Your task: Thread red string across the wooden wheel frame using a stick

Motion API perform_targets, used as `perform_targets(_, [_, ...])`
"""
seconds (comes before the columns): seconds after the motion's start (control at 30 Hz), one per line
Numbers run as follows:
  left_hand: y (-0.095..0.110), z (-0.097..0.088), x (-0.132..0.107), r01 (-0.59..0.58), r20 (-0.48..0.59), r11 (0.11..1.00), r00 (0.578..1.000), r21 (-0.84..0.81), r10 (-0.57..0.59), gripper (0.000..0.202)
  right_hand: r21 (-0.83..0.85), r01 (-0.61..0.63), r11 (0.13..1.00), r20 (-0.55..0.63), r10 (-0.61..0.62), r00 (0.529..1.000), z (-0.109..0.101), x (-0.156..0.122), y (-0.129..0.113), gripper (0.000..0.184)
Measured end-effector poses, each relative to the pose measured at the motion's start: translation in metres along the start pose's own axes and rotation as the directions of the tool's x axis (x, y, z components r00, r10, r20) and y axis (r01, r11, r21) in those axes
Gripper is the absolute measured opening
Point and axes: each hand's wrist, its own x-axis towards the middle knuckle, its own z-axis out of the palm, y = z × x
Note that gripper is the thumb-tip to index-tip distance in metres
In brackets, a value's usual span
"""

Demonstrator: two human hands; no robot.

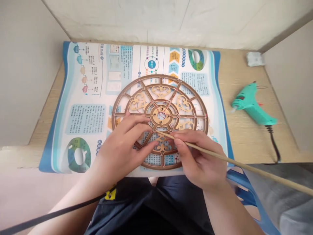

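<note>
A round brown lattice frame (161, 77) with spokes, scroll ornaments and thin reddish-white wires lies flat on a printed poster. My left hand (124, 143) rests over its lower left part, the fingers apart and the thumb stretched toward the lower scrollwork. Pinched between the thumb and fingers of my right hand (200, 158) is a thin wooden stick (234, 161). Its tip meets the frame just below the hub (161, 116), close to my left fingertips. The rest of the stick slants away past the right edge of the view. Both hands hide parts of the frame's lower half.
The poster (85, 119) with blue edges covers most of the wooden desk (244, 140). On the right lies a teal glue gun (254, 104) with a black cord. A small white block (255, 59) sits in the back right corner. Below the desk is a blue plastic stool (244, 186).
</note>
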Motion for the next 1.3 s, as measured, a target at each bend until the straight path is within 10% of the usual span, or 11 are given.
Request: perform_targets(1.3, [-0.002,0.004,-0.010,0.032,-0.012,0.998,0.999,-0.055,-0.032,0.026,0.161,-0.142,0.977,0.002,0.144,0.990,-0.002,0.000,-0.001,0.017])
